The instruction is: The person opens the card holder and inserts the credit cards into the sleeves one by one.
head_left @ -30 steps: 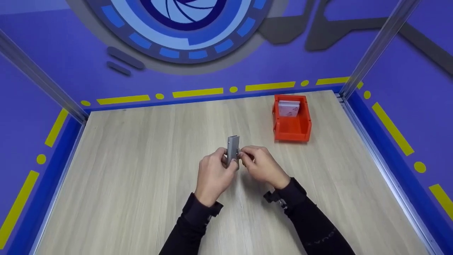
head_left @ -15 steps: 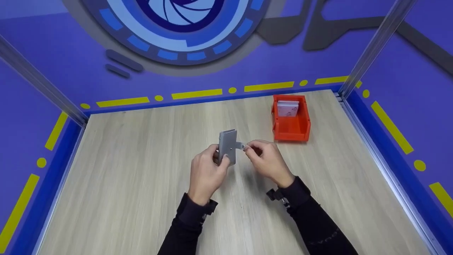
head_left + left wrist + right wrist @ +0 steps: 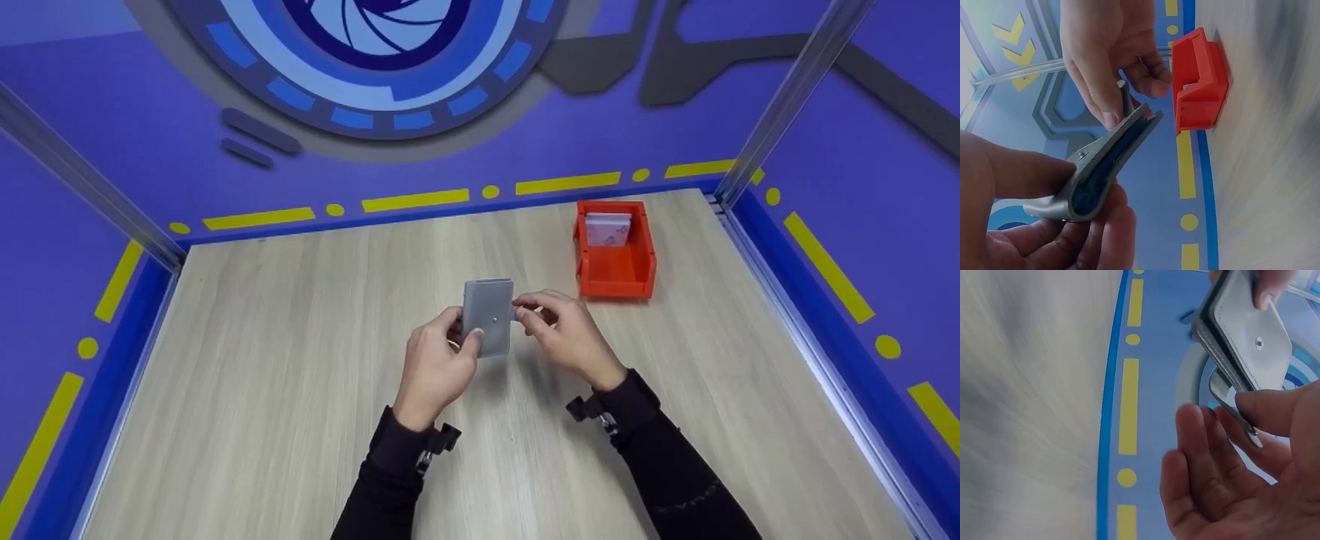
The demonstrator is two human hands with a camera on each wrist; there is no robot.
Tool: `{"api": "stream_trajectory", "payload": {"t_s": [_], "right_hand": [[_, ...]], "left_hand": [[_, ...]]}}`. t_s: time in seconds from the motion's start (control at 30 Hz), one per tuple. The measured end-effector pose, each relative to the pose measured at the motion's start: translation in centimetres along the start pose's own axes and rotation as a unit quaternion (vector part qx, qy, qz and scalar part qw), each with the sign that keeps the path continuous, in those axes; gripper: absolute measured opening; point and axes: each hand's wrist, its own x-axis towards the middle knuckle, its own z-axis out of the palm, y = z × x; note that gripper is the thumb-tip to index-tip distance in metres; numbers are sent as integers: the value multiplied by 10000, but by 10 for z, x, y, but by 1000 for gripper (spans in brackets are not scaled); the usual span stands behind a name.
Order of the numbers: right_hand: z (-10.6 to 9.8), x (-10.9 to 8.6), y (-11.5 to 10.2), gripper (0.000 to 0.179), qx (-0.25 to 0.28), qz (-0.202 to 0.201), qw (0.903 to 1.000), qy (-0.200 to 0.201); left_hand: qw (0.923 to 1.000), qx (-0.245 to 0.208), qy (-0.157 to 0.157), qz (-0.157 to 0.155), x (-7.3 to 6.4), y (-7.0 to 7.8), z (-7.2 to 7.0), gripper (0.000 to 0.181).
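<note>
My left hand (image 3: pixel 439 371) grips a grey card holder (image 3: pixel 487 309) above the table, thumb on its front face and fingers behind. That face carries a small metal snap stud (image 3: pixel 1259 343). In the left wrist view the card holder (image 3: pixel 1103 163) is seen end-on, folded, with dark blue inside. At its right edge my right hand (image 3: pixel 574 341) pinches the snap strap (image 3: pixel 1220 387) between thumb and index finger, the other fingers loosely bent. The strap curves out from behind the card holder, its snap end (image 3: pixel 1253 436) just past the thumb.
A red open bin (image 3: pixel 616 289) stands at the back right of the wooden table (image 3: pixel 285 375), with a few pale patterned cards (image 3: pixel 607 229) leaning inside. Blue printed walls (image 3: pixel 480 157) enclose the back and sides.
The card holder has turned from edge-on to showing its broad face to the head camera. The strap, stretched out rightward half a second ago, is now mostly hidden by the right fingers.
</note>
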Motion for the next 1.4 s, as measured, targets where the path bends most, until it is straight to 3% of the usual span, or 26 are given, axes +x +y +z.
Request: {"api": "stream_trajectory", "payload": {"t_s": [0.3, 0.5, 0.8, 1.1, 1.27, 1.4], "right_hand": [[-7, 1, 8, 26, 1015, 369, 9901, -901], [-8, 1, 9, 26, 1166, 271, 9857, -1188], [-11, 1, 11, 27, 1254, 457, 9815, -1372], [-9, 1, 10, 18, 1393, 426, 9801, -1345], [-8, 1, 9, 10, 1330, 494, 9855, -927], [-8, 0, 7, 7, 1079, 545, 9914, -495]], "left_hand": [[9997, -126, -114, -165, 0, 0, 0, 30], [9991, -231, -224, -279, -2, 1, 1, 35], [9984, -179, -323, -429, -2, 2, 3, 44], [9985, -60, -435, -319, -1, 1, 4, 43], [9980, 239, -573, -118, 0, -2, 4, 32], [9973, 558, -467, -96, 0, -4, 5, 42]]}}
